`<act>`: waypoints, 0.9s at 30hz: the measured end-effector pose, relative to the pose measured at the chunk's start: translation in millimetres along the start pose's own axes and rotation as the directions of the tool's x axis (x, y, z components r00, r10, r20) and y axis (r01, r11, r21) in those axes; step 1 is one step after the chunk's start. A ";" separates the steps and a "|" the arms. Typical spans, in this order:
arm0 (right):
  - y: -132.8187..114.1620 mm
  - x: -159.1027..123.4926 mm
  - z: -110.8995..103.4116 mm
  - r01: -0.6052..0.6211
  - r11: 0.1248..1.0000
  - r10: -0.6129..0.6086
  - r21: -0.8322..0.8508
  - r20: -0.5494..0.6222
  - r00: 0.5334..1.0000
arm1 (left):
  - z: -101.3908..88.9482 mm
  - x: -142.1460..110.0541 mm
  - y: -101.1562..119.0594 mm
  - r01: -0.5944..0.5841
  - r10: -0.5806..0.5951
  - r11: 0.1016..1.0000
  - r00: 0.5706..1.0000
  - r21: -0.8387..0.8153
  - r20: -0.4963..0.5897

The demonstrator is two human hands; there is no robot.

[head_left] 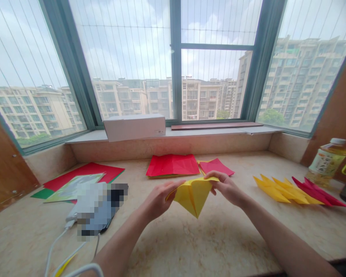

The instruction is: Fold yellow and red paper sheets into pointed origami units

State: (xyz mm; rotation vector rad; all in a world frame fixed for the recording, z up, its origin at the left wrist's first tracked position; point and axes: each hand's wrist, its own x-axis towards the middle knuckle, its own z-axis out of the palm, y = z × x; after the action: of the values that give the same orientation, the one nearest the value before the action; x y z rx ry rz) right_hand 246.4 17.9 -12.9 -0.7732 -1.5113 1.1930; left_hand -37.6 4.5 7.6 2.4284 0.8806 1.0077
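Observation:
Between my two hands a folded piece of yellow paper (192,196) is held up above the stone-patterned counter (173,246), its point hanging downward and a crease running down its middle. My left hand (163,198) grips the paper's left corner. On the opposite side, my right hand (223,186) pinches the upper right corner, thumb beneath and fingers over the top. Just behind the hands lie a stack of red paper (173,165) and a smaller stack of pinkish-red squares (217,167) with yellow showing at its edge.
Folded yellow paper pieces (285,189) and dark red ones (317,191) stand at right, beside a drink bottle (327,161). At left are red sheets (83,173), a blurred-out device (99,209) and white cables (50,246). A white box (135,129) sits on the windowsill.

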 end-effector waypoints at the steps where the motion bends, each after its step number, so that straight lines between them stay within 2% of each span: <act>1: -1.3 -0.4 1.4 -0.006 1.000 0.006 -0.020 0.012 1.000 | -0.2 -0.5 -0.8 -0.010 0.010 1.000 1.000 -0.018 0.021; 3: -3.2 -0.6 5.4 -0.010 0.999 0.010 -0.033 -0.008 1.000 | -0.8 -1.7 -2.1 -0.033 0.037 0.998 0.996 -0.052 0.076; 6: -4.3 0.4 13.2 -0.018 1.000 0.019 0.012 -0.108 0.994 | -1.2 -3.3 -1.6 -0.058 0.074 0.993 0.984 -0.102 0.163; 10: -5.9 2.4 21.2 -0.044 0.994 0.065 0.099 -0.214 0.975 | 1.5 -3.5 3.4 -0.055 0.076 0.989 0.985 -0.135 0.154; 15: -8.6 4.0 20.7 -0.058 0.998 0.062 0.024 -0.194 0.979 | 10.1 -2.2 5.0 -0.012 0.016 0.993 0.999 -0.115 0.037; 17: -6.5 4.2 19.8 -0.077 0.997 0.072 -0.021 -0.178 0.981 | 13.1 -1.9 3.0 -0.007 0.009 0.996 1.000 -0.093 0.026; 20: -0.4 3.8 21.9 -0.068 0.995 0.055 -0.067 -0.175 0.983 | 15.4 -1.8 -0.8 -0.015 0.019 0.998 0.998 -0.064 0.059; 24: 5.9 2.5 29.3 -0.029 0.998 0.018 -0.049 -0.215 0.976 | 14.0 -2.1 -3.0 -0.023 0.029 0.998 0.994 -0.052 0.104; 27: 7.2 2.7 32.3 0.022 1.000 -0.025 -0.019 -0.218 0.976 | 9.4 -2.1 -0.7 -0.034 0.037 0.999 0.980 -0.015 0.197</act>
State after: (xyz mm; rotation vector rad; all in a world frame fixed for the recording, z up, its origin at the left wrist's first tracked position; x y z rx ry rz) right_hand 214.0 12.9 -18.6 -0.8661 -1.3460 1.0429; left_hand -32.1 2.7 -0.1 2.4897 0.7639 0.7649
